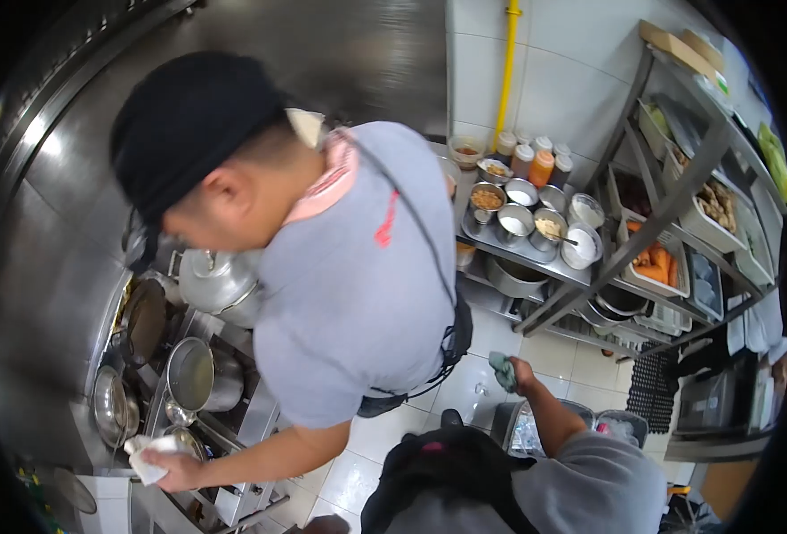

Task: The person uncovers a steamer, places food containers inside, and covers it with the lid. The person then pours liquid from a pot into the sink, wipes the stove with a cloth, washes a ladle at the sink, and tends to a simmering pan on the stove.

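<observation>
My right hand reaches forward on the lower right, its fingers closed round a crumpled green cloth, held above the tiled floor. Only a small skin-coloured part of my left hand shows at the bottom edge; its fingers cannot be made out. A co-worker in a black cap and grey shirt leans over the stove on the left. That person's hand grips a white cloth near the stove's front.
Pots and pans stand on the stove. Seasoning containers and sauce bottles sit on a steel table. A metal rack holds carrots and other food. Bins with plastic stand beside my right arm.
</observation>
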`<state>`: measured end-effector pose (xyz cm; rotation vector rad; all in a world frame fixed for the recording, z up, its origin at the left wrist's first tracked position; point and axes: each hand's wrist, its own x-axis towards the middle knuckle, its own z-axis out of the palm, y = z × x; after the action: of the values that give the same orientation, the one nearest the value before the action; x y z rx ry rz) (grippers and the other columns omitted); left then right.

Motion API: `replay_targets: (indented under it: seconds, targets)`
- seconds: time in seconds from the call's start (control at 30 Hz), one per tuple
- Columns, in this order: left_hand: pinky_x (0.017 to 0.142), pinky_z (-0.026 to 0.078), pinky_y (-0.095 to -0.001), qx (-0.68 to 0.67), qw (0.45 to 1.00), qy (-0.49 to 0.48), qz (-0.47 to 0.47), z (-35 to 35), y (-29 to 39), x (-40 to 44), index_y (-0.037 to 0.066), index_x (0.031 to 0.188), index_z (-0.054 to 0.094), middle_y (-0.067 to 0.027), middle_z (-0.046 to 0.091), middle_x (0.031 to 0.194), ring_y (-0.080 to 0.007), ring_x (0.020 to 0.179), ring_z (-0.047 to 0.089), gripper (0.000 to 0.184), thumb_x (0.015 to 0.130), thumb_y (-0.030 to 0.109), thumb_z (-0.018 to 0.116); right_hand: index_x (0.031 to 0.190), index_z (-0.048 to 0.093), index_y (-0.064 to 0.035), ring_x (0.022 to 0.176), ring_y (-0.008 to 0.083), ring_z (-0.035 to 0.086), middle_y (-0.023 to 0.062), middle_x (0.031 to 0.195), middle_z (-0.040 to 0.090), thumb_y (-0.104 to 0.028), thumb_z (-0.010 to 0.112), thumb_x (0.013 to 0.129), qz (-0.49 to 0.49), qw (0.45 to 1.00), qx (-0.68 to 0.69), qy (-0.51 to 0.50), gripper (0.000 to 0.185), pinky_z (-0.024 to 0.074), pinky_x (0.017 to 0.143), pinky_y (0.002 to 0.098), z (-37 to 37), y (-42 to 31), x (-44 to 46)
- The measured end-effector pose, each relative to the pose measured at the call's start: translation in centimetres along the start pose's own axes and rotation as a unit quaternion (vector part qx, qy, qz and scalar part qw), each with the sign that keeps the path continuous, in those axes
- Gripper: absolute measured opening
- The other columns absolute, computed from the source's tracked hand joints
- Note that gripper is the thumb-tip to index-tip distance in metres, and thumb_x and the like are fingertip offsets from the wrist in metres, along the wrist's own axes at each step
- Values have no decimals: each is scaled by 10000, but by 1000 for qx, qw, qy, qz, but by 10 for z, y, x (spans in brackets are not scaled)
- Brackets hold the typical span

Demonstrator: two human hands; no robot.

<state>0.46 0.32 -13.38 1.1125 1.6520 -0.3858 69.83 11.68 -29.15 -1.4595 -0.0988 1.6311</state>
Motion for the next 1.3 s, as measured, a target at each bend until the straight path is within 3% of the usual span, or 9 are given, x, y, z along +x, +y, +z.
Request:
replay_targets:
  seconds: [0.23,0.4,0.63,0.87,0.93,1.07,1.1,1.23,1.3]
  targets:
    - [824,510,-403,-67,996,44,45,27,95,35,83,1016,710,-160,713,985,-296,939,673,373,930,415,564,953,661,-71,577,213,634,69,763,665,-332,511,958,-18,995,-76,61,301,494,494,367,71,-47,4]
    - [831,507,-408,-104,992,73,27,45,140,38,78,1018,708,-172,709,995,-309,955,670,398,938,435,552,1005,670,-3,760,224,660,125,932,681,-254,615,914,39,986,-160,-8,273,541,691,389,82,-63,42]
    - [839,503,-415,-155,981,118,-7,73,241,47,70,1020,704,-188,703,1010,-327,978,666,433,948,462,536,999,658,-18,772,214,680,102,902,671,-245,614,908,2,932,-340,-129,249,563,661,368,104,-134,79]
    - [848,499,-421,-118,972,170,113,61,383,51,61,1022,701,-205,697,1024,-345,1002,663,469,958,489,520,1023,632,-54,739,229,678,89,878,673,-268,581,909,101,973,-117,-172,248,566,648,372,155,-226,80]
    - [837,507,-462,-189,966,130,120,20,453,61,103,1028,711,-218,699,952,-410,948,659,544,891,606,558,1056,616,-55,758,238,682,97,903,678,-265,588,907,120,970,-107,-184,259,574,668,374,159,-235,96]
    - [854,524,-458,-165,902,298,265,-132,578,81,71,1024,688,-180,678,1081,-393,981,656,315,865,337,628,1055,605,-56,783,236,681,97,925,668,-263,604,904,80,968,-100,-218,256,571,678,364,187,-259,112]
    - [855,527,-451,-149,726,512,433,-187,609,93,84,1025,692,-181,680,1070,-381,972,660,249,872,266,619,1058,600,-57,786,234,680,97,927,663,-262,610,902,70,966,-104,-227,258,570,680,361,193,-266,115]
    - [840,520,-474,-71,667,657,344,-433,701,81,77,1174,664,-190,679,1073,-375,997,652,369,862,271,633,933,610,-79,734,187,638,59,849,620,-172,591,902,49,975,-88,-198,100,539,665,341,220,-294,109]
    - [877,523,-456,-17,727,642,244,-530,743,84,84,1261,606,-184,684,1124,-366,1043,656,490,860,363,644,959,605,-82,744,184,642,55,863,624,-184,603,893,23,981,-54,-185,122,540,670,336,227,-302,115]
